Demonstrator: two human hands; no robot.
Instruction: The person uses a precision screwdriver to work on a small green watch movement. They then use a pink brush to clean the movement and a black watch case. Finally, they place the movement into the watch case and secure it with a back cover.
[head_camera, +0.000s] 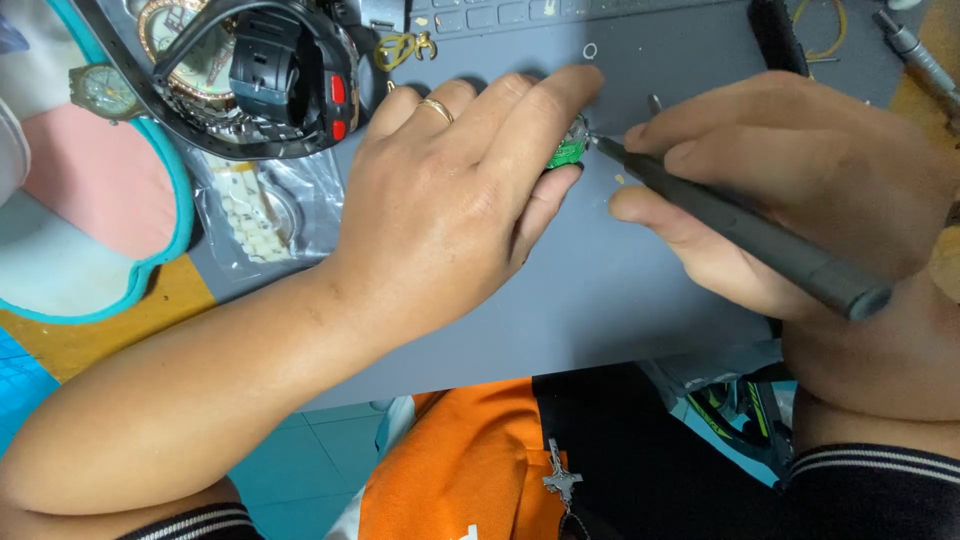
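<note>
While pinching a small green-and-silver watch part (568, 150) between thumb and forefinger, left hand (450, 210) lying palm down on the grey mat (600, 290) at centre frame, fingers (545, 100) closed on the part, gold ring (436, 108) on one finger. Right hand (800, 190) at right of frame, fingers (650, 210) wrapped shut around a dark pen-shaped tool (750, 235), tip touching the green part's right edge just above centre. Small metal ring (590, 50) lying on the mat above the hands, near the top edge. Clear plastic bag of white links (255, 215) left of the left wrist. Black strap (290, 70) and gold-faced watch (190, 50) piled in the upper left of the frame, beside a teal-rimmed tray (180, 190). Yellow table (110, 330) showing at lower left. Orange garment (470, 460) and a small cross pendant (562, 475) along the bottom edge.
</note>
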